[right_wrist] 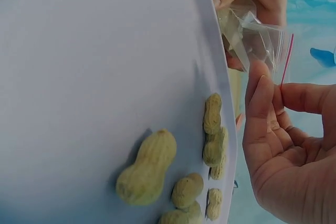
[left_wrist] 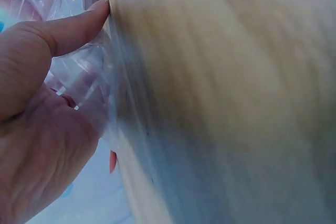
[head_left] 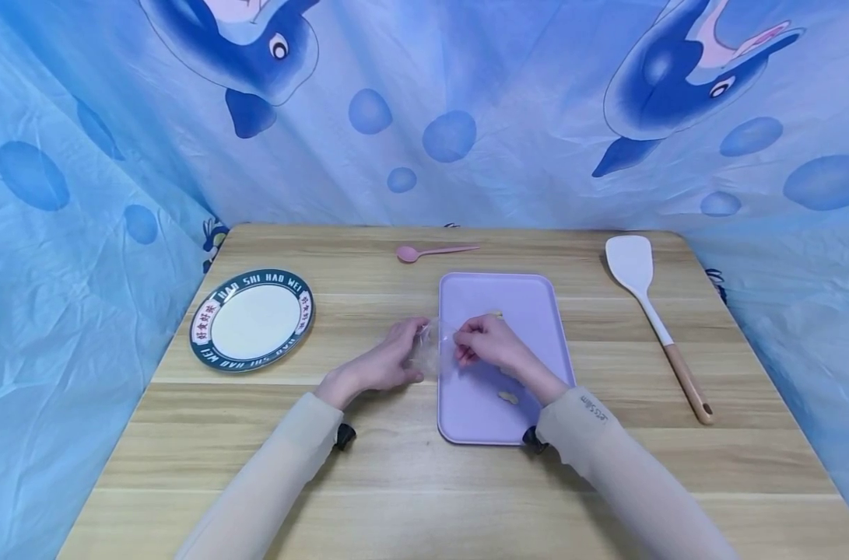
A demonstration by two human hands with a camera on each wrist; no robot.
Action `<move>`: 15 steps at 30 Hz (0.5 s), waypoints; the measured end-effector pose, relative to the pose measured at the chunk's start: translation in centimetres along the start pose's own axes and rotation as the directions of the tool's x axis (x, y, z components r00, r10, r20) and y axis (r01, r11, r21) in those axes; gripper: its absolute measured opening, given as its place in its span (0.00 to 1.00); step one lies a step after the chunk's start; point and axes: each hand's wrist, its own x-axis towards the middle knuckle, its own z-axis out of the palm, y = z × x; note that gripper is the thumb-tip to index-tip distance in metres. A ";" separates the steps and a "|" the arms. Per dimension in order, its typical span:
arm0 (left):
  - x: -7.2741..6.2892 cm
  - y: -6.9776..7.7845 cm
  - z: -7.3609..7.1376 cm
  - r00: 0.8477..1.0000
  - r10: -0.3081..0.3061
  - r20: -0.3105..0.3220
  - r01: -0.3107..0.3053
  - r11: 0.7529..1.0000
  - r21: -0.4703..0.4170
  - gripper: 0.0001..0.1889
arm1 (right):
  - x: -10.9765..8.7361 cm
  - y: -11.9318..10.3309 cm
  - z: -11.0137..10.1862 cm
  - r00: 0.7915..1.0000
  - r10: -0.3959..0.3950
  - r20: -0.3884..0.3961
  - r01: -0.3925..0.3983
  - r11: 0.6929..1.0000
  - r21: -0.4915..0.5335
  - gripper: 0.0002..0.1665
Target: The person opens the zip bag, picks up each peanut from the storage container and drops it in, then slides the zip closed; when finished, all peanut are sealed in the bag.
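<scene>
Between the two hands is a clear plastic zip bag (head_left: 429,354) with a pink-red line along its mouth, as the right wrist view shows. My left hand (head_left: 389,359) holds the body of the bag low over the table, thumb on one side and fingers on the other. Over the left half of the lilac tray (head_left: 494,292), my right hand (head_left: 492,342) pinches the bag's mouth edge between thumb and index finger. Several peanuts in their shells lie on the tray, among them a large peanut (right_wrist: 147,169) and a smaller peanut (right_wrist: 212,114) near the rim.
A green-rimmed white plate (head_left: 256,320) lies on the left of the wooden table (head_left: 368,498). Beyond the tray is a pink spoon (head_left: 408,253). A white spatula (head_left: 630,264) with a wooden handle lies at the right. Blue dolphin-print cloth (head_left: 410,93) hangs behind.
</scene>
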 end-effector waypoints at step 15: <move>0.0 1.0 0.0 0.998 -0.014 -0.069 0.019 0.997 0.068 0.59 | -0.2 0.3 -0.3 0.995 0.022 0.100 -0.027 0.999 0.040 0.12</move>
